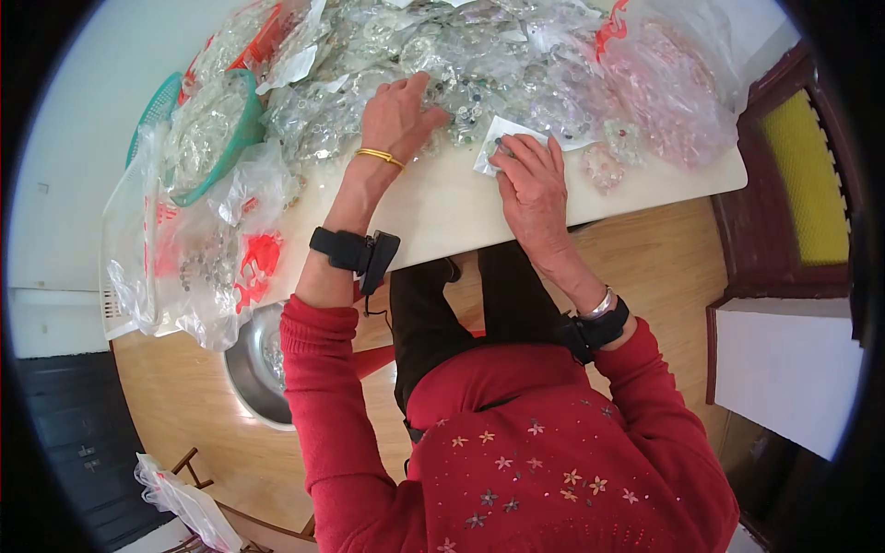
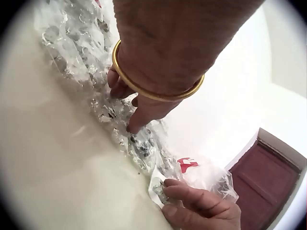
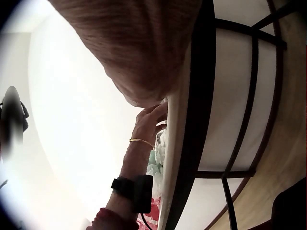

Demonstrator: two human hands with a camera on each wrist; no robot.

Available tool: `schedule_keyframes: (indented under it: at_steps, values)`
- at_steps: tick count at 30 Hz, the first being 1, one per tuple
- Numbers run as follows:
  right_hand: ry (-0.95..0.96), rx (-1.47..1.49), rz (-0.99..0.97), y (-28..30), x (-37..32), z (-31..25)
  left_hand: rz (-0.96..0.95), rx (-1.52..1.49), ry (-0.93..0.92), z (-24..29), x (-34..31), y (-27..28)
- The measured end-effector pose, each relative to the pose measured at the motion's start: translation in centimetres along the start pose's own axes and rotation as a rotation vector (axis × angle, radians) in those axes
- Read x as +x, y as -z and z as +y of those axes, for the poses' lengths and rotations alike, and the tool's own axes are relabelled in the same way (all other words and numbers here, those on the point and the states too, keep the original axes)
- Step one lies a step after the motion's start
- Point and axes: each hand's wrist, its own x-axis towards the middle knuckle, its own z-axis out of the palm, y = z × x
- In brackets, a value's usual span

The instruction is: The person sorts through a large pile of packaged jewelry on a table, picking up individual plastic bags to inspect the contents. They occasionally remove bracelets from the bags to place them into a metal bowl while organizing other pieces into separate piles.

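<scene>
Packet [image 1: 501, 138], pinched flat by the right hand's [image 1: 535, 184] fingers [image 1: 518, 152] toward the table's [image 1: 442, 212] near edge, could spill its small pieces if tugged, while the left hand [image 1: 396, 115], fingers curled into the pile [image 1: 479, 64] with no clear grip showing, may drag some over that edge.

The left hand [image 2: 144, 108], wearing a gold bangle [image 2: 158, 93], curls its fingers into a heap of clear packets [image 2: 76, 43] on the white table [image 2: 53, 167]. Just beside the heap's end, the right hand [image 2: 201, 208] pinches a small bag [image 2: 206, 175].
</scene>
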Motion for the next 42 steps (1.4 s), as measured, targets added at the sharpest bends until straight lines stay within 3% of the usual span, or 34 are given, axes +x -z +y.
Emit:
schedule_keyframes:
  at_steps: [5,8,9,12,21,25,27,28,31,33,35,39,42]
  values:
    - [0.013,0.024,-0.001,-0.1,0.0,0.1,-0.048,0.003,0.112,-0.8,0.5,0.4]
    - [0.011,0.038,0.005,0.0,0.0,0.0,0.097,-0.758,0.563,-0.2,0.1,2.4]
    - [0.012,0.046,0.005,0.0,0.1,0.0,0.095,-0.755,0.566,0.0,-0.4,2.7]
    - [0.021,0.06,0.003,0.0,0.1,-0.1,-0.04,-1.43,0.612,0.4,-2.1,3.8]
    - [0.033,0.056,0.007,0.0,0.2,-0.1,-0.005,-1.635,0.703,0.6,-3.9,3.8]
    - [0.036,0.053,-0.014,-0.1,0.0,0.0,0.187,-1.785,0.5,-1.5,0.8,5.8]
    - [0.039,0.056,-0.014,0.0,0.0,0.1,0.431,-1.378,0.317,-2.8,3.1,7.8]
    - [0.033,0.062,-0.013,0.0,0.0,0.1,0.434,-1.372,0.316,-3.3,2.8,8.2]
    - [0.014,0.08,-0.012,-0.2,0.0,0.2,-0.045,-0.371,0.382,-4.1,0.2,8.7]
    - [0.023,0.07,-0.021,0.1,0.2,0.0,-0.334,0.065,0.381,-0.8,-3.1,9.0]
    - [0.019,0.065,-0.028,0.0,0.0,0.0,-0.216,0.162,0.129,-0.2,-7.6,7.6]
    - [0.041,0.052,-0.018,-0.1,0.1,0.0,-0.033,0.174,-0.048,0.7,-10.9,6.3]
    - [0.037,0.047,-0.016,-0.2,0.1,-0.1,-0.123,0.223,-0.017,0.3,-10.8,6.4]
